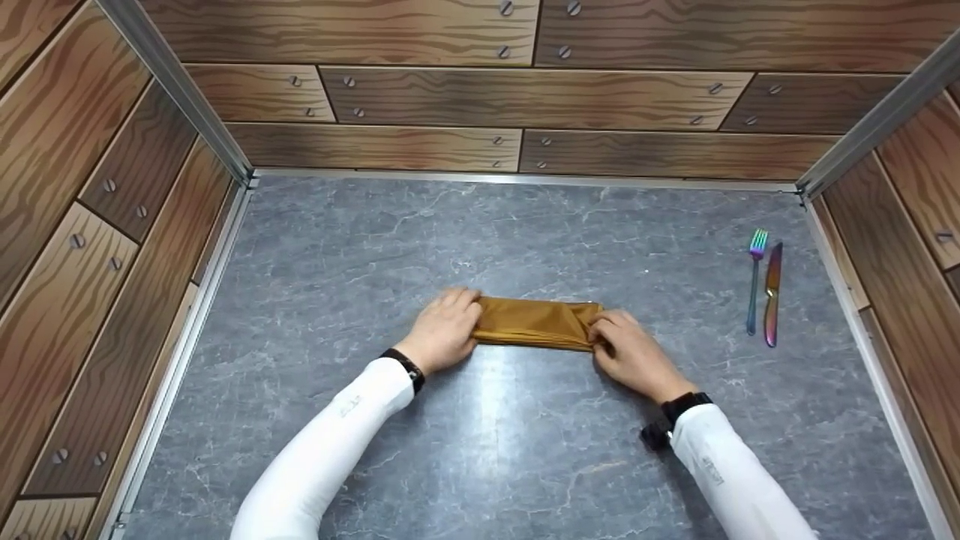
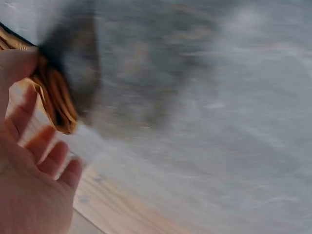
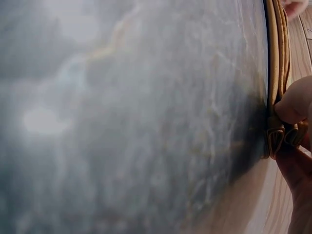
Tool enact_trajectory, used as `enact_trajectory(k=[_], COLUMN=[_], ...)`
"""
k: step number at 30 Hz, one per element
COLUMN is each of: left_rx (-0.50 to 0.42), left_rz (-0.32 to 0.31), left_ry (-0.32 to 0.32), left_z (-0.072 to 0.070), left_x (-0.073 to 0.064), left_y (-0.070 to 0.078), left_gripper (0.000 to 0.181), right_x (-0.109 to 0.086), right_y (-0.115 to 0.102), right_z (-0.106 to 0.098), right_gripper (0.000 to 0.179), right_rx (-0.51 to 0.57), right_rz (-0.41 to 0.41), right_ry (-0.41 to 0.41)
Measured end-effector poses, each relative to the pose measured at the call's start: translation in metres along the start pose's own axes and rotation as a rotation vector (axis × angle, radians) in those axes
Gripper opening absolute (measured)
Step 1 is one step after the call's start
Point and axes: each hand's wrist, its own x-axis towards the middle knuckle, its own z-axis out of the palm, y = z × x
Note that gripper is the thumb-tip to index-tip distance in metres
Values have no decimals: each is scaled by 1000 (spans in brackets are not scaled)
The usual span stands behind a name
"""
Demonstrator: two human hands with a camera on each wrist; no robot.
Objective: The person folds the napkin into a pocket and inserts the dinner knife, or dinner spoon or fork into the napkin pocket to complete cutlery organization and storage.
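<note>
A mustard-brown cloth (image 1: 529,321), folded into a long narrow strip of several layers, lies crosswise on the grey marbled surface. My left hand (image 1: 442,330) holds its left end. In the left wrist view, the thumb and index finger pinch the layered edge of the cloth (image 2: 57,100), while the other fingers curl loosely below it. At the opposite end, my right hand (image 1: 636,356) pinches the corner, where a slanted crease crosses the top layer. The right wrist view shows the thumb (image 3: 295,102) pressing against the stacked folds.
A rainbow-coloured fork (image 1: 754,281) and a matching knife (image 1: 772,296) lie side by side at the right. Wood-patterned walls (image 1: 450,94) enclose the grey surface (image 1: 480,232) at the back and both sides, with metal strips along the edges.
</note>
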Motion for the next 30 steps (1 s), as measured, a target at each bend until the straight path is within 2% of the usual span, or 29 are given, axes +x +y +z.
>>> enact_trajectory(k=[3, 5, 7, 13, 18, 23, 26, 30], left_rx=[14, -1, -12, 4, 23, 31, 40, 51], left_rz=[20, 17, 3, -57, -65, -57, -55, -54], left_ry=[-47, -107, -153, -243, -275, -301, -312, -318], left_z=[0, 2, 5, 15, 24, 31, 33, 33], left_x=[7, 12, 15, 15, 15, 17, 18, 19], left_y=[18, 29, 39, 53, 53, 50, 49, 50], left_gripper=[61, 79, 88, 84, 82, 83, 83, 83], right_x=[-1, -1, -1, 0, 0, 6, 16, 29], right_y=[0, 0, 0, -1, -6, -19, -29, -42], right_z=[-1, -1, 0, 2, 0, -4, -3, 6], right_gripper=[21, 21, 21, 21, 18, 11, 23, 61], right_rx=[0, 0, -1, -3, -5, -86, -159, -257], right_rz=[11, 9, 4, 9, 45, 87, 85, 75], right_ry=[-2, 5, 9, 12, 6, 73, 62, -101])
